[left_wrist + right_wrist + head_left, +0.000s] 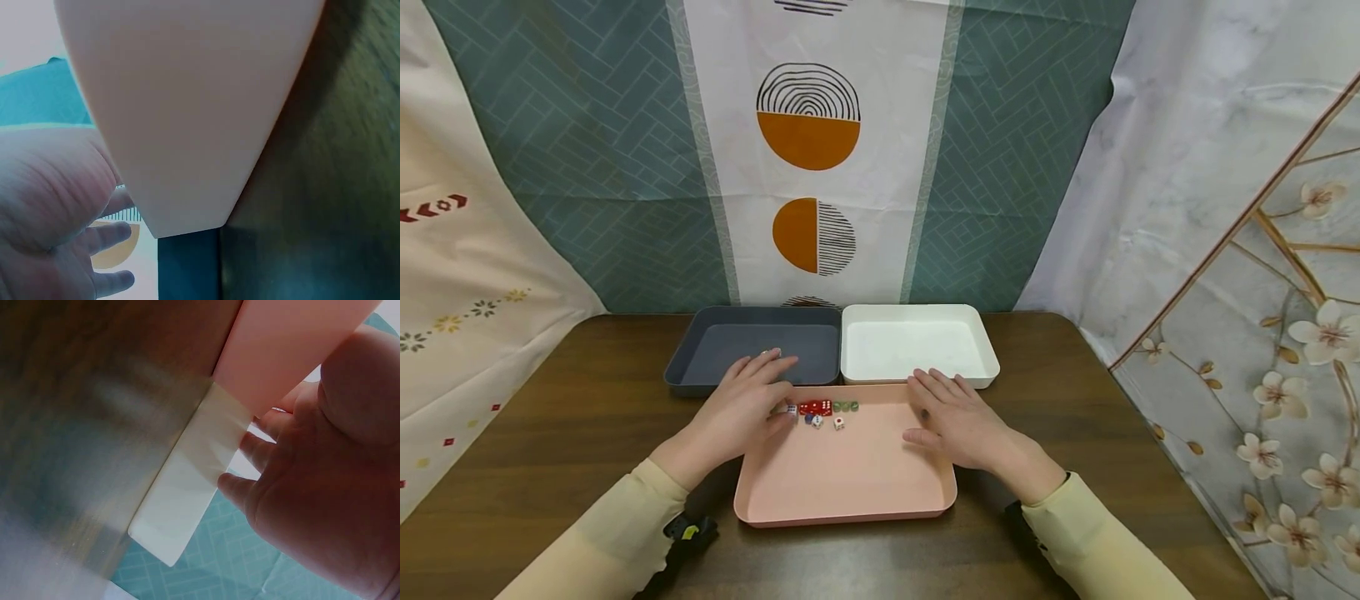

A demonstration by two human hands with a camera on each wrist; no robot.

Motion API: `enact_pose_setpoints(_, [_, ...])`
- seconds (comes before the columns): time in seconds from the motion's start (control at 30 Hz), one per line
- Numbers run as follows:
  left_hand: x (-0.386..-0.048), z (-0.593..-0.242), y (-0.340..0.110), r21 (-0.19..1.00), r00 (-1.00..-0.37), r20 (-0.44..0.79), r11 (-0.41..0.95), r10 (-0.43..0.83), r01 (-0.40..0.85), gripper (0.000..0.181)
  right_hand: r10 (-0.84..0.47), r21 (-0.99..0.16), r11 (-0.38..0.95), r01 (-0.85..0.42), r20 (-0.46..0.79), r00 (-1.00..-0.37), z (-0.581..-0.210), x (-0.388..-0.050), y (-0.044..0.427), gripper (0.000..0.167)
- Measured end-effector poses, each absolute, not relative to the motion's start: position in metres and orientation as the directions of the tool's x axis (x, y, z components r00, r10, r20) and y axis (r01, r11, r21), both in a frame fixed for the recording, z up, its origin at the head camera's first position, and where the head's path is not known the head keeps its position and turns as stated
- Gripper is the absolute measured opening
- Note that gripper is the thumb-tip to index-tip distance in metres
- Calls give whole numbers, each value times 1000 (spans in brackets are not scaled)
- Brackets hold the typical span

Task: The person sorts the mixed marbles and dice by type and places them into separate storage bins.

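Observation:
A shallow pink tray [857, 475] lies in the middle of the table, with several small dice near its far left side. Among them are red dice [816, 407], green ones [846, 407], a white die [839, 423] and a blue one [808, 419]. My left hand [745, 412] hovers over the tray's far left corner, fingers loosely bent towards the dark blue tray, thumb near the dice. Whether it touches a die is hidden. Over the pink tray's right rim, my right hand [958, 419] reaches with extended fingers towards the white tray's near edge, holding nothing.
Behind the pink tray, a dark blue tray [700, 350] and a white tray [921, 342] stand side by side. Everything rests on a brown wooden table [572, 417]. A patterned cloth [625, 167] hangs behind it, and a flowered one [1262, 375] on the right.

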State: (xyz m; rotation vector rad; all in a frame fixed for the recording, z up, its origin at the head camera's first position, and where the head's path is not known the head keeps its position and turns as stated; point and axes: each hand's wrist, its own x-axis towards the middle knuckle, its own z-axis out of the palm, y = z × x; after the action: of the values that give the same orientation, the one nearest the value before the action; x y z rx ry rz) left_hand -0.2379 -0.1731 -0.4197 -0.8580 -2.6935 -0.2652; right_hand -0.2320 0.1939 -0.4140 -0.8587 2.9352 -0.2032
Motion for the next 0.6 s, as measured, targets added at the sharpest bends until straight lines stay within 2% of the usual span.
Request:
enact_pose_setpoints(0.37, [-239,-411,-175,99,-750,401,790,525,606,25,-544,-166,829,-534,-23,-839,-414,-231,195,85])
enact_pose_setpoints(0.6, [-242,-405,-177,67,-740,418,794,527,604,21,-547,-170,827,-536,-18,-837,-415,-231,194,86])
